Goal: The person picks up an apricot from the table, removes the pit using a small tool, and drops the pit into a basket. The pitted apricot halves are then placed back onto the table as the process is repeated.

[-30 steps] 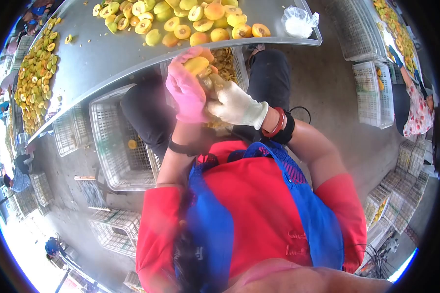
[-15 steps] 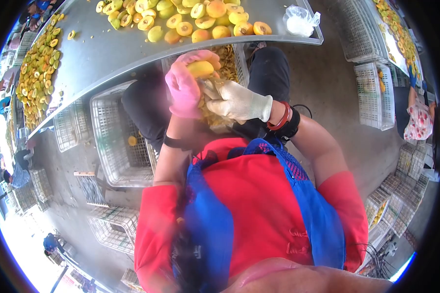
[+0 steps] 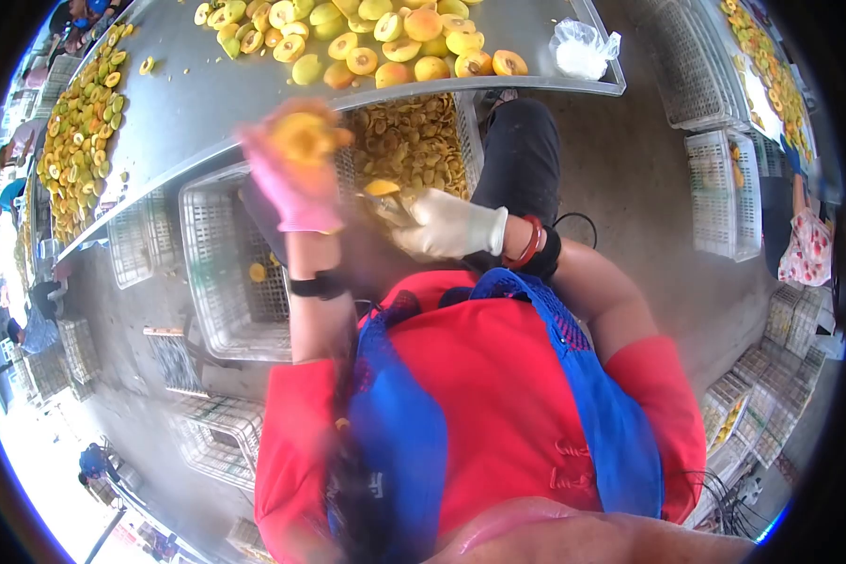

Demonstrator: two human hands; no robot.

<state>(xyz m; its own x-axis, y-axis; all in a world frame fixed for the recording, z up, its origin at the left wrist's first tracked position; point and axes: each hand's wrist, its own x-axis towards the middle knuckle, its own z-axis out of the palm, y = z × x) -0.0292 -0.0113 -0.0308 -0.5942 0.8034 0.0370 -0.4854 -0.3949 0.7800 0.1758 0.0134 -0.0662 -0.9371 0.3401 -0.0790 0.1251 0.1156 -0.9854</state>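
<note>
My left hand (image 3: 296,179), in a pink glove, is raised near the table edge, blurred by motion, its fingers around orange-yellow fruit pieces (image 3: 303,138). To its right and lower, my right hand (image 3: 446,223), in a white glove, is closed around a small tool whose details are blurred. An orange fruit piece (image 3: 382,188) shows at that hand's fingertips. Beneath both hands a crate (image 3: 470,141) holds many brownish-yellow fruit pieces (image 3: 409,141). Halved fruits (image 3: 399,49) lie on the metal table (image 3: 197,103) ahead.
A clear plastic bag (image 3: 581,52) sits at the table's right corner. A white crate (image 3: 221,320) stands on the floor at left, with more crates (image 3: 724,197) at right. Another fruit pile (image 3: 85,122) is at far left. Other people are at both sides.
My left hand has moved left and up, away from my right hand, with fruit in it. My right hand has moved slightly left and down. More of the crate's contents shows between them.
</note>
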